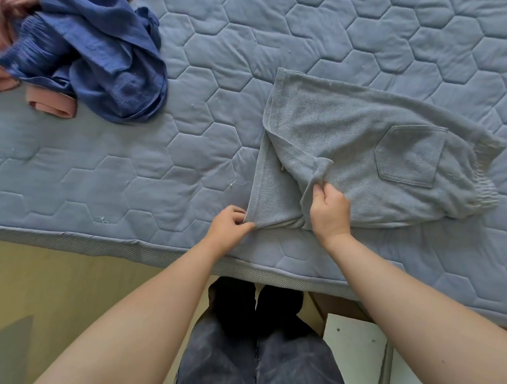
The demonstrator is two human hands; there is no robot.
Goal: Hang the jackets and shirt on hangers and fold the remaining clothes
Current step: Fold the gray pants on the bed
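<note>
mid-fold on grey shorts (349,143): left hand (231,228) pinching hem corner, right hand (329,211) gripping bunched leg edge beside it; next probably flatten, fold over

Muted blues and greys over a slate-blue, hexagon-quilted mattress cover (251,62).
The light grey knitted garment with a patch pocket (335,123) is plain; the crumpled navy woven garment (107,57) is plain too, beside salmon-pink soft fabric (52,105); the smooth floor (56,277) is pale yellow, the denim trousers (283,365) faded charcoal, the socks (231,303) black.
</note>
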